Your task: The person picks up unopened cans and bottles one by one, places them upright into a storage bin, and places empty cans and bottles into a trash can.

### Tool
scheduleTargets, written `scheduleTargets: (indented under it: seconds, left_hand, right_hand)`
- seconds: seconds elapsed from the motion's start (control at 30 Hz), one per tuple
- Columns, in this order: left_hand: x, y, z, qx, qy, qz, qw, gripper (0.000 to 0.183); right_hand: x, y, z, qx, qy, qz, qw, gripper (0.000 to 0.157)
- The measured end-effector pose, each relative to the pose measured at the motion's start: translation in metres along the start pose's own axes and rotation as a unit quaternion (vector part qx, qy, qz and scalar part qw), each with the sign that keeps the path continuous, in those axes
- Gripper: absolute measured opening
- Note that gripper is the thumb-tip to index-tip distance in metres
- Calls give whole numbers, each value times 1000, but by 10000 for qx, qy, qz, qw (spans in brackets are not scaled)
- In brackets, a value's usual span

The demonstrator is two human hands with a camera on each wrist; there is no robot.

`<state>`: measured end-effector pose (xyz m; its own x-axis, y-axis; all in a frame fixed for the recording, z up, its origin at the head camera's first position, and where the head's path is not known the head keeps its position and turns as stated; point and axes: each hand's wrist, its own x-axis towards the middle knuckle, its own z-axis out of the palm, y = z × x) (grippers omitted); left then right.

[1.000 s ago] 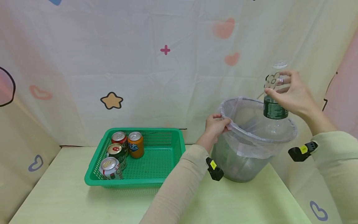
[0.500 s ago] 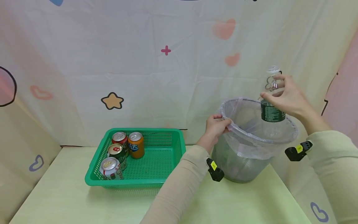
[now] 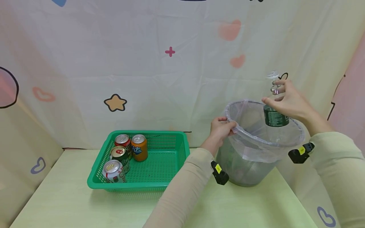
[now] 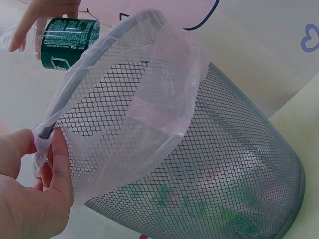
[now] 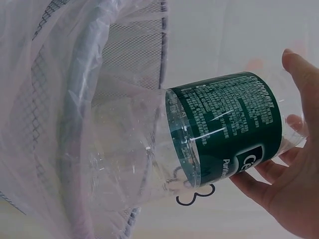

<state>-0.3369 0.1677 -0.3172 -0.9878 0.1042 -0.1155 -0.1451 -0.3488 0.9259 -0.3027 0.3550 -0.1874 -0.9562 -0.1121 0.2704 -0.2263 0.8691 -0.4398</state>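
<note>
My right hand point(image 3: 293, 103) grips the upper part of a clear plastic bottle point(image 3: 276, 117) with a green label. Standing nearly upright, the bottle has its bottom end inside the mouth of a grey mesh bin point(image 3: 242, 171). A thin translucent bin liner point(image 3: 258, 153) is folded over the bin's rim. At the rim's left side, my left hand point(image 3: 219, 130) pinches the liner between thumb and fingers. The left wrist view shows that hand point(image 4: 37, 199) on the rim. In the right wrist view, the label point(image 5: 227, 127) lies between my fingers and the bin.
A green plastic basket point(image 3: 159, 172) stands left of the bin on the pale table point(image 3: 65, 202). Several drink cans stand in its left part, including an orange can point(image 3: 139, 148) and a white can point(image 3: 113, 172). A printed curtain point(image 3: 137, 69) hangs behind.
My right hand has moved left and a little down with the bottle, deeper into the bin's mouth. The left hand keeps its hold on the liner at the rim.
</note>
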Motion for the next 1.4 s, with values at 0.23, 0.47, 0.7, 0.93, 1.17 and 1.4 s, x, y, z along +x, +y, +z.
scheduleTargets:
  seconds: [0.23, 0.47, 0.7, 0.93, 1.17, 1.4]
  left_hand:
    - [-1, 0, 1, -24, -21, 13, 10000, 29]
    - [-1, 0, 1, -45, -40, 29, 10000, 29]
    - [-1, -1, 2, -62, -40, 53, 10000, 29]
    - [-2, -1, 1, -38, -47, 64, 10000, 29]
    - [-2, -1, 1, -70, -91, 79, 9999, 30]
    - [-2, 0, 1, 27, -40, 51, 10000, 30]
  right_hand:
    - [2, 0, 3, -55, -129, -37, 9999, 83]
    - [1, 1, 7, 19, -145, -72, 9999, 83]
    - [3, 2, 10, -191, -342, -38, 9992, 86]
    - [7, 3, 13, -163, -650, -60, 9977, 86]
    - [6, 2, 15, -194, -769, -113, 9968, 83]
    - [5, 1, 16, -219, -888, -143, 9957, 83]
